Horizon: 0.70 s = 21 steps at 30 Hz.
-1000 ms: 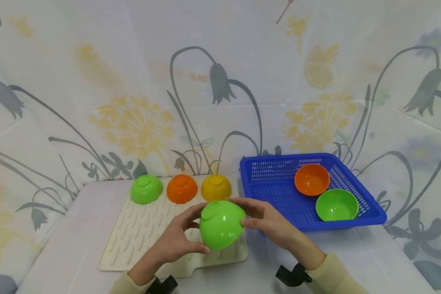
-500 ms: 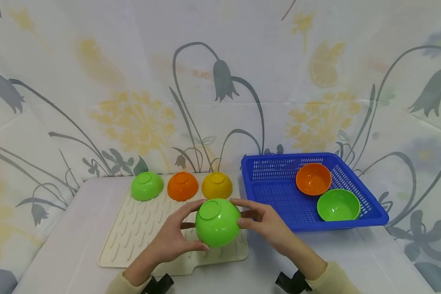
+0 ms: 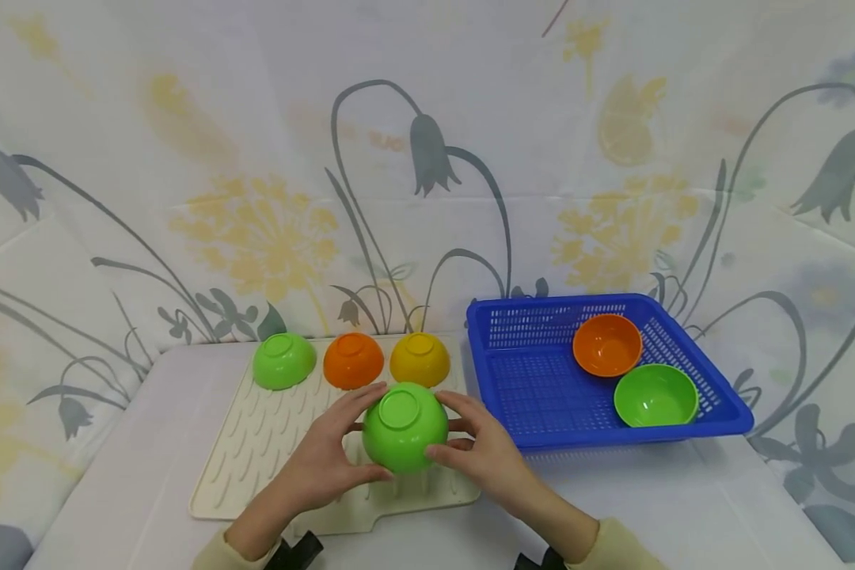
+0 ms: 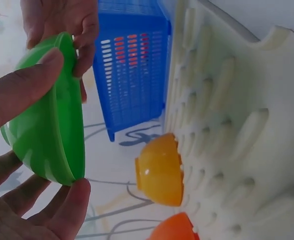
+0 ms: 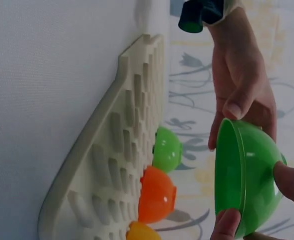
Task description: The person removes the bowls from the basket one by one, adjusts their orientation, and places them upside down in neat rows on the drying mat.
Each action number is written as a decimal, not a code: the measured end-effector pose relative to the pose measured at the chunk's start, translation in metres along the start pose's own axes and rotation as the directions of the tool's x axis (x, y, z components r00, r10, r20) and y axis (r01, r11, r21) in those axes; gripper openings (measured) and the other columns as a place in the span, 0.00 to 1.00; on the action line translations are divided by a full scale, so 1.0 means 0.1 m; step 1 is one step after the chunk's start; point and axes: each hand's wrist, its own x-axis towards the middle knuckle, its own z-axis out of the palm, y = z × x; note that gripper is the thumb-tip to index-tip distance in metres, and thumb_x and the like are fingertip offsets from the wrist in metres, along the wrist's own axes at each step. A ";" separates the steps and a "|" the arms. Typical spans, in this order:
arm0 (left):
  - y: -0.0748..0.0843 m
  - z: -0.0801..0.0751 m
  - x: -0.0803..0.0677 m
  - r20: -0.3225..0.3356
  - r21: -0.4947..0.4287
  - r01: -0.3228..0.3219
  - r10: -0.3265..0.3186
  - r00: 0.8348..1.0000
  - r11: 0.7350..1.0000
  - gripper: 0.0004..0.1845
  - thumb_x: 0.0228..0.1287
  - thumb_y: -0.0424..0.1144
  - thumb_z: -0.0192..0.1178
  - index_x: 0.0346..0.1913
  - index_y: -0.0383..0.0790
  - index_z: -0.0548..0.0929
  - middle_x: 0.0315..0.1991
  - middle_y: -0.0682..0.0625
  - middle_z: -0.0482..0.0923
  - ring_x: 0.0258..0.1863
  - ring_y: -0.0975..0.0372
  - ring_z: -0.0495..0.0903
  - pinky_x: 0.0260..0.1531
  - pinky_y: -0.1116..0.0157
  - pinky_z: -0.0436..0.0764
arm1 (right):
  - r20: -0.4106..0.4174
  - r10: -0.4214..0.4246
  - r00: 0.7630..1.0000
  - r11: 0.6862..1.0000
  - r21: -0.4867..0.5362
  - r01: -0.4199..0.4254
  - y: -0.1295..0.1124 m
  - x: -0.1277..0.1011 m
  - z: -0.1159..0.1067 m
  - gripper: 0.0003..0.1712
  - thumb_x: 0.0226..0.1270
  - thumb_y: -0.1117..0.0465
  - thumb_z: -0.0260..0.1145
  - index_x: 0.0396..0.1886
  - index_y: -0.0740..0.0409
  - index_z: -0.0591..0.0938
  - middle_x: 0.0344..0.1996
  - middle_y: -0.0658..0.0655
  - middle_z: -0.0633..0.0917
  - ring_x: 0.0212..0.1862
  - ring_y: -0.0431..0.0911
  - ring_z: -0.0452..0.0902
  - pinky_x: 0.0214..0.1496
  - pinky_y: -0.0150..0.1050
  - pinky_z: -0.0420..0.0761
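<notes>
Both hands hold a bright green bowl [image 3: 403,428] upside down just above the cream drying mat [image 3: 256,451]. My left hand [image 3: 328,463] grips its left side, thumb [image 4: 24,87] over the dome and fingers [image 4: 69,210] at the rim. My right hand [image 3: 473,451] grips its right side. In the wrist views the green bowl [image 4: 49,130] [image 5: 244,180] hangs a little clear of the mat [image 5: 122,145]. Three bowls sit upside down along the mat's far edge: green [image 3: 283,361], orange [image 3: 353,360] and yellow [image 3: 419,359].
A blue slotted basket [image 3: 541,380] stands right of the mat, holding an upright orange bowl [image 3: 607,345] and an upright green bowl [image 3: 655,395]. A flowered cloth covers the table and hangs behind it.
Both hands have carried the green bowl left and down toward the mat, turning its base more upward. The other bowls have not moved.
</notes>
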 end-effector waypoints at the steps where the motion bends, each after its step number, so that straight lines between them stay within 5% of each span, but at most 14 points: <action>1: 0.00 0.00 0.00 -0.003 0.008 0.002 -0.002 1.000 1.000 0.56 0.39 0.35 0.84 0.75 0.50 0.66 0.72 0.49 0.65 0.66 0.53 0.69 0.50 0.59 0.82 | -0.003 -0.011 1.000 1.000 -0.010 0.011 0.01 0.01 0.02 0.40 0.61 0.61 0.75 0.71 0.58 0.70 0.69 0.60 0.68 0.58 0.56 0.74 0.53 0.37 0.81; 11: -0.14 -0.04 -0.04 -0.057 0.110 0.016 -0.009 0.998 0.994 0.55 0.37 0.37 0.84 0.74 0.49 0.67 0.71 0.49 0.66 0.64 0.55 0.71 0.50 0.58 0.82 | -0.044 -0.033 0.998 0.994 -0.107 0.028 0.09 0.21 0.23 0.39 0.60 0.64 0.74 0.71 0.61 0.71 0.64 0.64 0.69 0.58 0.56 0.73 0.55 0.44 0.81; 21: -0.49 -0.27 -0.28 -0.112 0.107 0.143 -0.131 0.985 0.984 0.55 0.38 0.36 0.84 0.73 0.44 0.66 0.69 0.45 0.67 0.64 0.49 0.70 0.49 0.50 0.82 | -0.044 0.017 0.999 0.996 -0.091 -0.021 0.18 0.50 0.67 0.32 0.62 0.62 0.73 0.66 0.59 0.76 0.54 0.59 0.72 0.57 0.53 0.76 0.56 0.44 0.81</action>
